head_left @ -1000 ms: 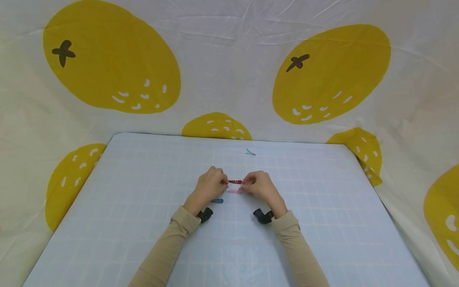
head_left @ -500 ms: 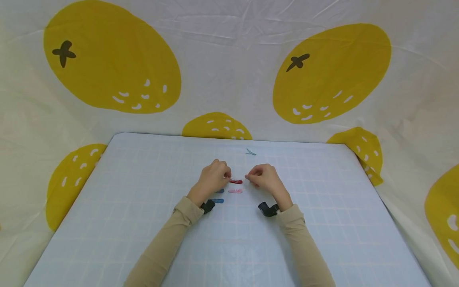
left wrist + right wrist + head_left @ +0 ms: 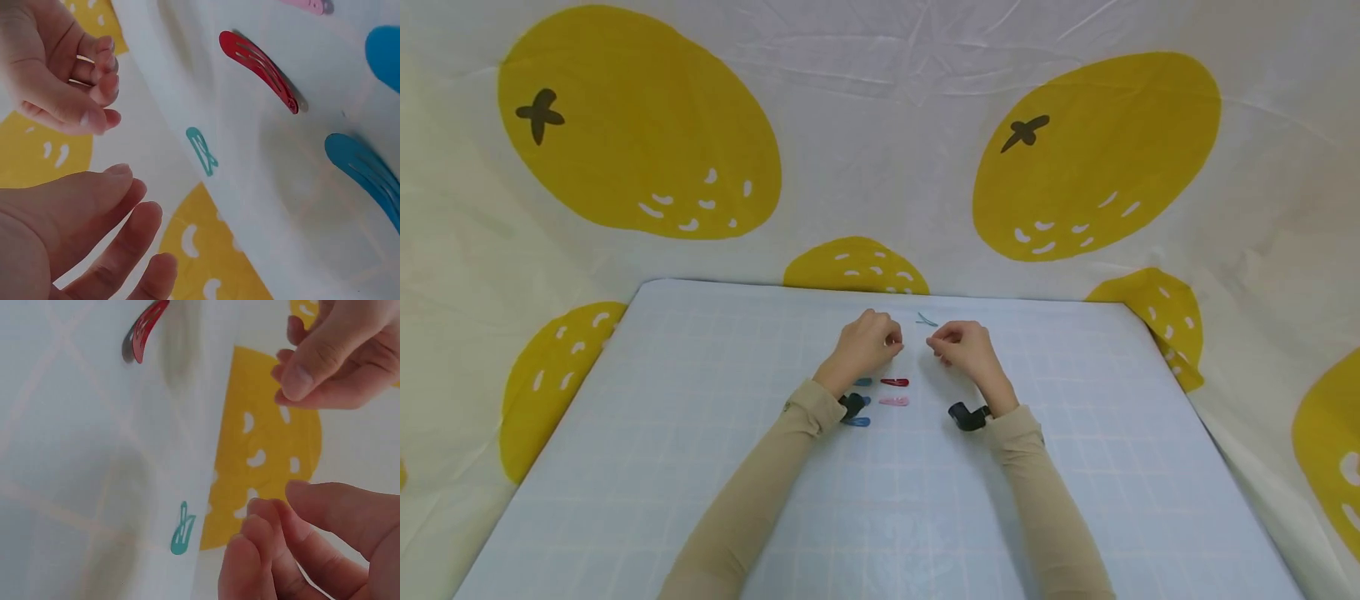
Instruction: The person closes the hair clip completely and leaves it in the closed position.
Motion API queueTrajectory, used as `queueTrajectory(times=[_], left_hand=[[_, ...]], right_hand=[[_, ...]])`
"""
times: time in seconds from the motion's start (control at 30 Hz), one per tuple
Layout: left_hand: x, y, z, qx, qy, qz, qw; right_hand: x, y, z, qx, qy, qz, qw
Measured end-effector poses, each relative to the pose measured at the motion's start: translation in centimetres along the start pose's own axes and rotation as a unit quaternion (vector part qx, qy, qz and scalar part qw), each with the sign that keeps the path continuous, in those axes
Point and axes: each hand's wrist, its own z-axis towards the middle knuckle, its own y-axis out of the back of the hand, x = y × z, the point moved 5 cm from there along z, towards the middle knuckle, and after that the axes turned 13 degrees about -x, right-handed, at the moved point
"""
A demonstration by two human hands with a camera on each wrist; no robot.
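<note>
Above the table, toward its far side, my left hand [image 3: 867, 343] hovers with loosely bent fingers and nothing in its grasp. Facing it is my right hand [image 3: 967, 346], also holding nothing, thumb and fingers apart in the right wrist view. Just beyond both hands lies a teal snap hair clip [image 3: 927, 320], its two arms sprung apart, as the right wrist view confirms. Nearer to me are a red hair clip [image 3: 895, 382] and a pink hair clip [image 3: 894, 402]. Several blue hair clips [image 3: 857, 422] lie left of them, partly hidden by my left wrist.
The table [image 3: 1120, 467] wears a pale checked cloth. Behind it hangs a white sheet [image 3: 872, 150] printed with yellow fruit. Each wrist carries a black camera mount [image 3: 967, 417], and the left one hangs over the blue clips.
Both hands have left the red and pink clips and moved away from me toward the teal clip. The clips stay in place; more of the blue ones shows.
</note>
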Motion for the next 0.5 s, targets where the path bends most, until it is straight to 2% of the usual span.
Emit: queueTrajectory(times=[0.3,0.5], left_hand=[[0.1,-0.7,2.7,-0.026,0.0,-0.016,0.9995],[0.6,-1.3,4.2,-0.037,0.017,-0.028,0.9988]], right_hand=[[-0.4,0.4,2.1,-0.051,0.018,0.031,0.9981],[-1.1,0.4,3.4,-0.066,-0.003,0.022,0.9976]])
